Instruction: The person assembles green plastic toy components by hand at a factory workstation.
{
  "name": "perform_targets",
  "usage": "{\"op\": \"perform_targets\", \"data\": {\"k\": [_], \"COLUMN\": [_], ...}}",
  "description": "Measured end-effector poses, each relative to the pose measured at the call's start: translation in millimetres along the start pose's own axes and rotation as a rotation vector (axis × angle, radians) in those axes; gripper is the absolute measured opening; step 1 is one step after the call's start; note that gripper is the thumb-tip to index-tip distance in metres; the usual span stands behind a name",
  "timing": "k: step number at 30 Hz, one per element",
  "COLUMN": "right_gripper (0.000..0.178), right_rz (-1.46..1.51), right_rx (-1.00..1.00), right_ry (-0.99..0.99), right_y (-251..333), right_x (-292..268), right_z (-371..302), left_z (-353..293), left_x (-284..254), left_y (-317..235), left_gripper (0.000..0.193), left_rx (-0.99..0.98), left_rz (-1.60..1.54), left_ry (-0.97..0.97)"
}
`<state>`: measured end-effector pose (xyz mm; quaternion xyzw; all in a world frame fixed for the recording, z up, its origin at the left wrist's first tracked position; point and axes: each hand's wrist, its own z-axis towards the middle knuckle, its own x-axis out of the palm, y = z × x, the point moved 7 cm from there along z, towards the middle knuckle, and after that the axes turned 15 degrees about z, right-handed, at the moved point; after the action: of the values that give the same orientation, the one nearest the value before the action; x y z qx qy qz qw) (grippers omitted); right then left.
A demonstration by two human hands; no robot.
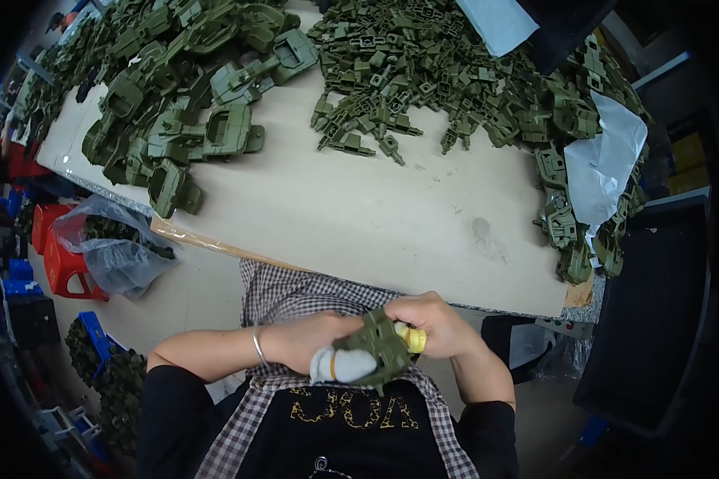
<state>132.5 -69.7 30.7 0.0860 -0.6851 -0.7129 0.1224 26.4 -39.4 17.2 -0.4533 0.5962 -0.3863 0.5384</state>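
Observation:
Close to my body, just off the table's front edge, a dark green moulded plastic part is between my hands. My left hand is closed around it, its thumb in a white cloth cover with a yellowish band. At the part's right side, my right hand is curled closed against it. A small yellow piece shows at that hand; I cannot tell whether it is a finger cover or a tool's end. The right fingertips are hidden.
Large green plastic parts pile up at the table's left, and many small green pieces lie at the back. A pale plastic sheet covers parts on the right. Below left stand a red stool and a clear bag.

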Motion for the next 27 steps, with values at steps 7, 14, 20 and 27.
{"op": "perform_targets", "data": {"k": [7, 14, 20, 27], "right_gripper": [0.012, 0.019, 0.020, 0.017], "right_rz": [-0.069, -0.278, -0.917, 0.046], "right_rx": [0.168, -0.025, 0.269, 0.160], "right_ry": [-0.363, -0.571, -1.060, -0.730], "right_y": [-2, 7, -25, -12], "right_x": [-25, -104, -185, -109], "right_z": [7, 26, 57, 33], "left_z": [5, -25, -38, -53], "left_x": [-28, -40, -39, -34], "left_y": [30, 52, 63, 75], "left_gripper": [0.059, 0.061, 0.061, 0.075], "left_rx": [-0.106, -0.286, -0.298, -0.287], "left_rz": [-0.358, -0.801, -1.255, -1.102], "left_ry": [-0.195, -0.306, -0.643, -0.730]}}
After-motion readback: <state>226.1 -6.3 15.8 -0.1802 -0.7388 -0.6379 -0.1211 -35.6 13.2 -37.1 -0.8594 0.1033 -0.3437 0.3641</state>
